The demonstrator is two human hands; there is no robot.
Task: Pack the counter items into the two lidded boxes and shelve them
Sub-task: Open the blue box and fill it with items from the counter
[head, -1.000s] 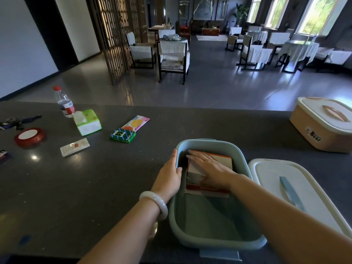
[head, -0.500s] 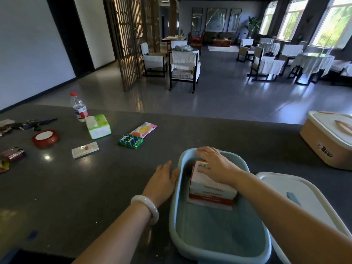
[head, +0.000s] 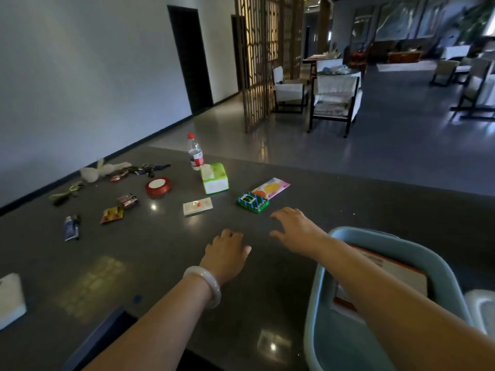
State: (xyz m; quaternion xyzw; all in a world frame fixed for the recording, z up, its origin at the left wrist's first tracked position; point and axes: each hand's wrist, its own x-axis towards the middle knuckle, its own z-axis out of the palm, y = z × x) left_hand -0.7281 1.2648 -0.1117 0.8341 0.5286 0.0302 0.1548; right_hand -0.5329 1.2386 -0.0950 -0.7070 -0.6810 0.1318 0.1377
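Our right hand (head: 297, 228), fingers spread and holding nothing, hovers just short of the small green patterned cardboard packet (head: 252, 201) mid-worktop. It looks light and stiff; we judge a pinch across its long edges best. Our left hand (head: 227, 253) rests loosely curled, holding nothing, beside the pale blue plastic box (head: 375, 236).

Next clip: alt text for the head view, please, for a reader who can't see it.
Both hands are empty above a dark counter: the right hand reaches, fingers spread, toward a green packet, the left hand beside it. A blue box at right already holds a carton; a bottle, tissues and tape lie beyond.
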